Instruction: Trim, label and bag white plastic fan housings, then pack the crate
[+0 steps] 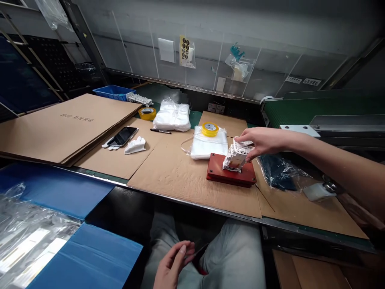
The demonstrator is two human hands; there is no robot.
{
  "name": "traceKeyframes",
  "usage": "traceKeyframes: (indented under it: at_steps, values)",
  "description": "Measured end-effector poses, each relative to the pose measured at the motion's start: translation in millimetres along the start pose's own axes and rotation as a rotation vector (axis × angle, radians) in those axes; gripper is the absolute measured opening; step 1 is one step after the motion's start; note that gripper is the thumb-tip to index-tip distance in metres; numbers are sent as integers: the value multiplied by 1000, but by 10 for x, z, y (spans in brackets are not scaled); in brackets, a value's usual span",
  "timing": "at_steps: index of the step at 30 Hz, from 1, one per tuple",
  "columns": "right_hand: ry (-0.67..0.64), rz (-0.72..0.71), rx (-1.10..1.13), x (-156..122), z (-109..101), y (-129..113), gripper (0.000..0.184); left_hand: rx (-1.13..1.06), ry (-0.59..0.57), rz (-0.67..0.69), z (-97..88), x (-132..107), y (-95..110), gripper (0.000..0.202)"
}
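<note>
My right hand (261,142) reaches across the bench and grips a white plastic part (235,155) from above. The part stands on a red block (230,174) that lies on brown cardboard (186,176). My left hand (173,263) rests low by my lap, below the bench edge, fingers loosely curled; a thin dark and red thing shows beside them, and I cannot make out whether they hold it. Behind the red block lies a stack of clear bags (207,146) with a yellow tape roll (209,128) on top.
A phone (122,136) and white gloves (135,145) lie at the left, with a pen (160,131), another tape roll (147,113) and bagged white sheets (173,115). Flat cardboard (60,124) is stacked far left. Blue bins (81,257) stand at lower left, a dark bag (278,170) at the right.
</note>
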State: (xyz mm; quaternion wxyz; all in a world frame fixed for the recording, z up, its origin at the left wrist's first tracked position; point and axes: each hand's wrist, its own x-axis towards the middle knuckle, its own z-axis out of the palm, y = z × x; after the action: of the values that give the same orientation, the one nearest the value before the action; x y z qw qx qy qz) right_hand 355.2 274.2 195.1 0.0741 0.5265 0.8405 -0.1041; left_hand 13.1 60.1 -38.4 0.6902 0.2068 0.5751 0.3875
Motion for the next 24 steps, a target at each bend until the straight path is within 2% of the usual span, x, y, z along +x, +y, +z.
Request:
traceKeyframes:
  at_steps: [6,9,11,13,15,16,18,21,22,24]
  values:
    - [-40,0,-5,5,63,-9,78,-103,-16,-5,107,-17,-36,46]
    - [-7,14,43,-31,-7,-37,78,-114,-64,-13,178,-45,-102,49]
    - [98,41,174,-135,-117,-67,81,-137,-101,-8,236,-69,-136,51]
    - [277,105,399,-321,-191,-125,86,-184,-133,6,313,-105,-146,52]
    - [479,199,723,-555,-120,-252,87,-256,-175,38,420,-150,-130,54]
    - [566,262,912,-673,-4,-354,84,-297,-206,62,487,-172,-116,55]
    - [669,394,1325,-888,396,-655,71,-378,-294,132,639,-208,-90,59]
    - [568,566,1843,-1151,1261,-1294,51,-500,-402,243,841,-249,-91,68]
    - [571,637,1949,-1226,1556,-1521,48,-547,-391,250,882,-266,-104,70]
    - [573,725,2065,-1355,2055,-1923,49,-620,-317,172,903,-309,-139,69]
